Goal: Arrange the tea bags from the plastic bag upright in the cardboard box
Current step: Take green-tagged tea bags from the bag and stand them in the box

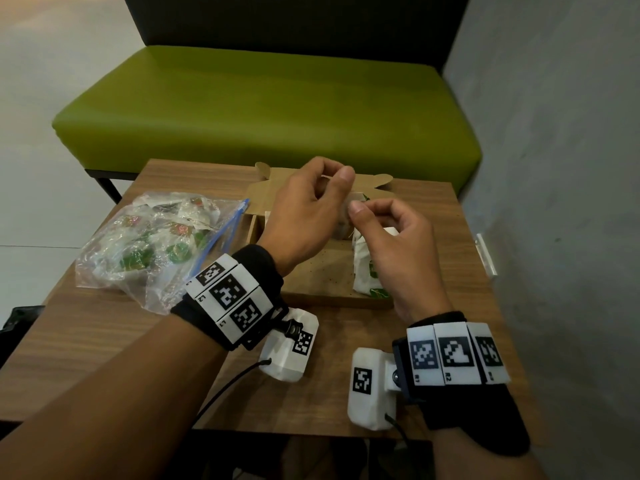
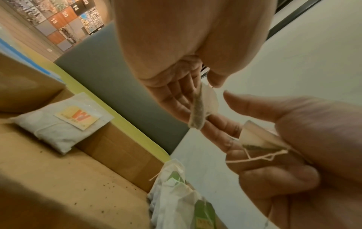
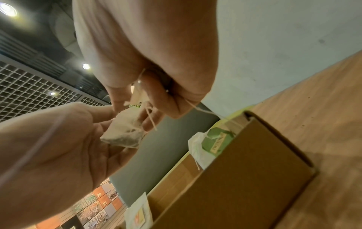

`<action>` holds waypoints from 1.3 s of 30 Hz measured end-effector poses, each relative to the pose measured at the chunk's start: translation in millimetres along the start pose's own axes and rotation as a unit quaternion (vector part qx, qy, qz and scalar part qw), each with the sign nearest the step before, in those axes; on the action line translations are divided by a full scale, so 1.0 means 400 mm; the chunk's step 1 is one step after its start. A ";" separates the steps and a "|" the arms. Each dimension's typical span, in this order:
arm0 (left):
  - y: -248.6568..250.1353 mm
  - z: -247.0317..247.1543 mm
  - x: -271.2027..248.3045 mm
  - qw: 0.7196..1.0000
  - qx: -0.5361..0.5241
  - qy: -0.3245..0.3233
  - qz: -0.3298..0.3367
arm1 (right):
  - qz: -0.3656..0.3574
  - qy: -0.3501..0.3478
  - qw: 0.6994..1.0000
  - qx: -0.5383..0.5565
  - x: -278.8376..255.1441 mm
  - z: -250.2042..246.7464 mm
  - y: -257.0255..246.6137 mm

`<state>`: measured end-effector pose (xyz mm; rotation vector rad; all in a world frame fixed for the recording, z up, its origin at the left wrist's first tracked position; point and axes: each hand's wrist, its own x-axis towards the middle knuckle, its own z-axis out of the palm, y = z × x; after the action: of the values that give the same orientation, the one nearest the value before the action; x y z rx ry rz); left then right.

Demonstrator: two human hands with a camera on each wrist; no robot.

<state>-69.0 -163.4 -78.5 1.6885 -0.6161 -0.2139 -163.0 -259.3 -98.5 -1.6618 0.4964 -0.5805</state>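
Above the open cardboard box [image 1: 322, 275] my left hand [image 1: 341, 192] holds a pale tea bag [image 2: 199, 108] between thumb and fingers. My right hand [image 1: 362, 206] pinches that bag's paper tag [image 2: 258, 137], its string [image 2: 260, 158] looping over my fingers. Inside the box, a bunch of white tea bags with green tags [image 1: 367, 268] stands against the right wall. One tea bag with an orange tag [image 2: 62, 122] leans at the far wall. The clear zip plastic bag [image 1: 156, 244] with several more tea bags lies left of the box.
Everything sits on a small wooden table [image 1: 104, 341]. A green bench [image 1: 270, 105] stands behind it and a grey wall [image 1: 554, 168] runs along the right. A small clear plastic piece [image 1: 486, 254] lies at the table's right edge.
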 end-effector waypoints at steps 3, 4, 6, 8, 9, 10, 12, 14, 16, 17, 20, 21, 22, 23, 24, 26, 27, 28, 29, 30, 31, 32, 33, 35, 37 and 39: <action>0.002 -0.001 0.003 1.000 0.015 -0.006 0.013 | 0.013 0.013 1.000 0.022 0.001 -0.002 0.000; 0.002 -0.002 0.002 1.000 0.020 -0.012 0.014 | 0.019 0.018 0.999 0.032 0.002 -0.002 0.000; 0.004 -0.003 0.001 0.999 0.012 -0.035 0.011 | 0.029 0.021 0.998 0.056 0.002 -0.003 -0.004; 0.005 -0.006 0.000 0.998 -0.020 -0.059 0.002 | 0.039 0.014 0.995 0.091 0.002 -0.007 -0.005; 0.004 -0.007 0.000 0.998 -0.027 -0.063 0.000 | 0.045 0.010 0.993 0.108 0.003 -0.010 -0.005; 0.003 -0.008 0.002 0.998 -0.024 -0.066 0.000 | 0.049 0.006 0.992 0.120 0.004 -0.013 -0.004; 0.000 -0.011 0.005 0.996 0.002 -0.084 -0.004 | 0.058 0.005 0.988 0.140 0.006 -0.018 -0.004; -0.005 -0.014 0.007 0.993 0.025 -0.114 -0.012 | 0.061 0.006 0.986 0.154 0.007 -0.020 -0.006; -0.008 -0.015 0.007 0.990 0.023 -0.136 -0.014 | 0.049 0.011 0.987 0.150 0.008 -0.022 -0.002; -0.010 -0.016 0.006 0.989 0.023 -0.145 -0.015 | 0.044 0.014 0.989 0.142 0.009 -0.023 -0.001; -0.009 -0.015 0.002 0.983 0.036 -0.175 -0.034 | 0.044 0.029 0.991 0.120 0.008 -0.030 -0.002; -0.010 -0.015 0.001 0.980 0.044 -0.189 -0.043 | 0.049 0.041 0.990 0.126 0.007 -0.034 -0.008; -0.011 -0.015 0.000 0.977 0.056 -0.201 -0.051 | 0.052 0.055 0.988 0.135 0.007 -0.039 -0.017; -0.014 -0.016 0.000 0.973 0.074 -0.210 -0.056 | 0.048 0.070 0.987 0.138 0.008 -0.044 -0.026; -0.018 -0.016 -0.001 0.971 0.094 -0.213 -0.057 | 0.042 0.083 0.986 0.138 0.008 -0.051 -0.036; -0.028 -0.014 -0.001 0.968 0.131 -0.209 -0.054 | 0.029 0.095 0.982 0.158 0.007 -0.061 -0.056; -0.032 -0.014 -0.001 0.966 0.144 -0.207 -0.054 | 0.025 0.095 0.980 0.175 0.006 -0.064 -0.065; -0.035 -0.013 -0.002 0.964 0.152 -0.208 -0.057 | 0.022 0.092 0.977 0.189 0.004 -0.067 -0.073; -0.037 -0.011 -0.003 0.963 0.156 -0.211 -0.061 | 0.018 0.089 0.976 0.197 0.003 -0.068 -0.079; -0.038 -0.009 -0.005 0.962 0.158 -0.214 -0.063 | 0.015 0.087 0.975 0.205 0.000 -0.067 -0.086; -0.039 -0.007 -0.006 0.960 0.159 -0.219 -0.064 | 0.011 0.085 0.974 0.211 -0.001 -0.066 -0.091; -0.040 -0.003 -0.009 0.959 0.160 -0.226 -0.067 | 0.006 0.085 0.973 0.217 -0.002 -0.063 -0.095; -0.041 0.001 -0.013 0.956 0.163 -0.235 -0.071 | 0.001 0.088 0.972 0.218 -0.002 -0.061 -0.094; -0.044 0.013 -0.023 0.945 0.185 -0.260 -0.076 | -0.010 0.102 0.973 0.206 0.001 -0.056 -0.090; -0.049 0.028 -0.030 0.926 0.236 -0.288 -0.068 | -0.021 0.125 0.975 0.185 0.004 -0.052 -0.085; -0.052 0.039 -0.035 0.905 0.289 -0.306 -0.060 | -0.021 0.137 0.975 0.173 0.005 -0.047 -0.084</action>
<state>-82.4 -167.6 -104.4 2.2499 -1.1217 -0.7256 -173.2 -269.6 -62.6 -1.2697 0.5271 -0.8823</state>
